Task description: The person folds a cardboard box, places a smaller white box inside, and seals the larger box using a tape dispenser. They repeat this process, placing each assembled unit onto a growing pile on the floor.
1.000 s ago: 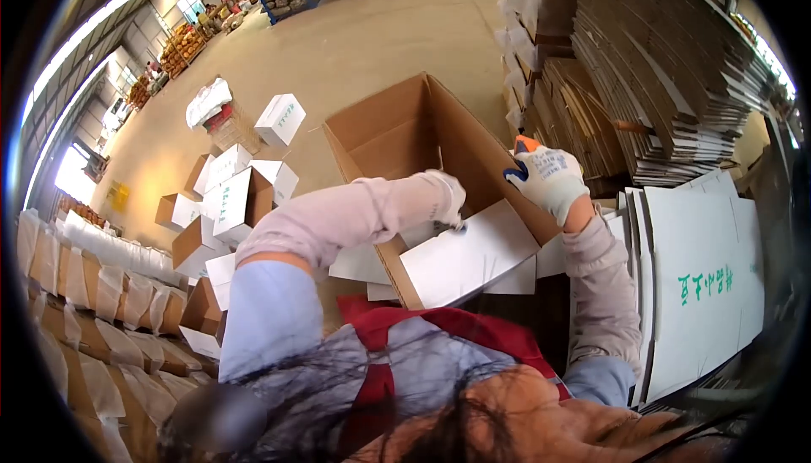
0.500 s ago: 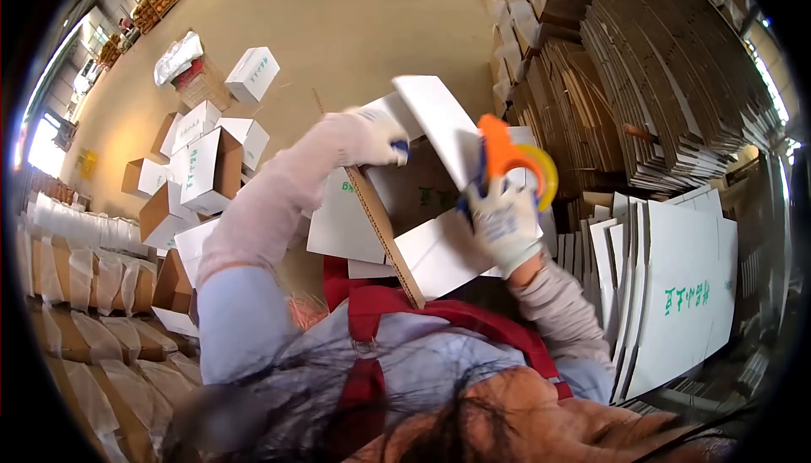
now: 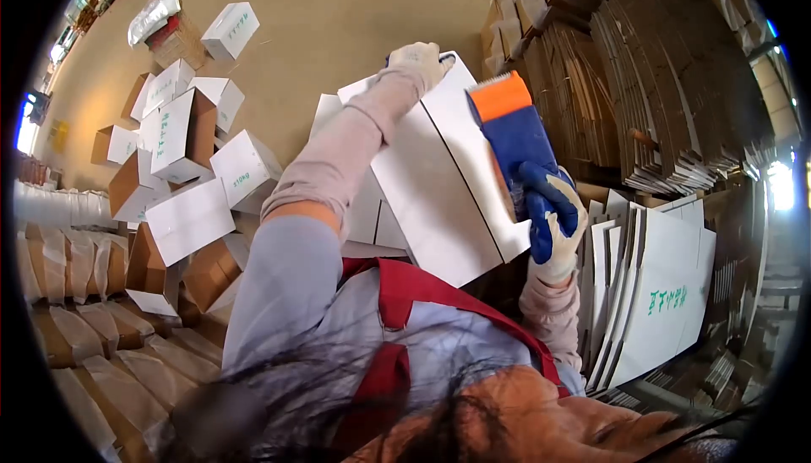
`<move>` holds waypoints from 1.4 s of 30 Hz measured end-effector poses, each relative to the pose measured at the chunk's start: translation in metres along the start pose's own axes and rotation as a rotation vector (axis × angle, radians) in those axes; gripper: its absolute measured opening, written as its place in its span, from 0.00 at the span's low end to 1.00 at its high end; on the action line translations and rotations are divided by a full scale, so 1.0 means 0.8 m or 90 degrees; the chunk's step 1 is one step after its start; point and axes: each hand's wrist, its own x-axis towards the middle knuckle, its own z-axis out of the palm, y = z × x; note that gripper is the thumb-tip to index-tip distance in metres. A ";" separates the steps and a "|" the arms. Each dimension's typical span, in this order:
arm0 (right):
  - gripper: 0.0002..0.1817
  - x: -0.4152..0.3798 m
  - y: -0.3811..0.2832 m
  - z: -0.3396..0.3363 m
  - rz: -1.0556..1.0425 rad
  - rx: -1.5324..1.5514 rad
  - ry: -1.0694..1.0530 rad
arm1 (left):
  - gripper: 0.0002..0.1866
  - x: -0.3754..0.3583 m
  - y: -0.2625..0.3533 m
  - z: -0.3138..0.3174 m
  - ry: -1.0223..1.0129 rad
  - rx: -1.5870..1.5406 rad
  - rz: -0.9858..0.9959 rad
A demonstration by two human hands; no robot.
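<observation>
A white cardboard box [image 3: 435, 180] lies in front of my body, its top flaps folded down and meeting along a dark seam. My left hand [image 3: 420, 64], in a pale glove with blue on the fingers, grips the far end of the box with bent fingers. At the right side, my gloved right hand [image 3: 555, 220] is wrapped around an orange and blue tape dispenser [image 3: 517, 129]. The dispenser's toothed orange end points away from me, close over the right edge of the box.
White boxes [image 3: 190, 222], some open, are heaped on the floor to the left. Flat white cartons [image 3: 663, 294] stand upright at the right, below a tall stack of folded cardboard [image 3: 650, 83]. Plastic-wrapped bundles [image 3: 84, 328] line the lower left.
The box flaps, raised before, are now folded down. My left hand has moved to the far end of the box. My right hand has turned the tape dispenser and brought it along the right side.
</observation>
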 end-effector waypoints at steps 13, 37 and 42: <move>0.28 -0.009 0.066 0.046 0.129 0.181 -0.105 | 0.25 -0.070 -0.083 -0.047 -0.464 -0.795 -0.013; 0.21 0.059 0.045 0.064 0.259 0.216 -0.112 | 0.23 0.056 -0.150 0.004 -0.385 0.204 0.104; 0.20 0.050 0.060 0.064 0.211 0.273 -0.075 | 0.26 0.085 -0.123 -0.008 -0.136 -0.003 0.050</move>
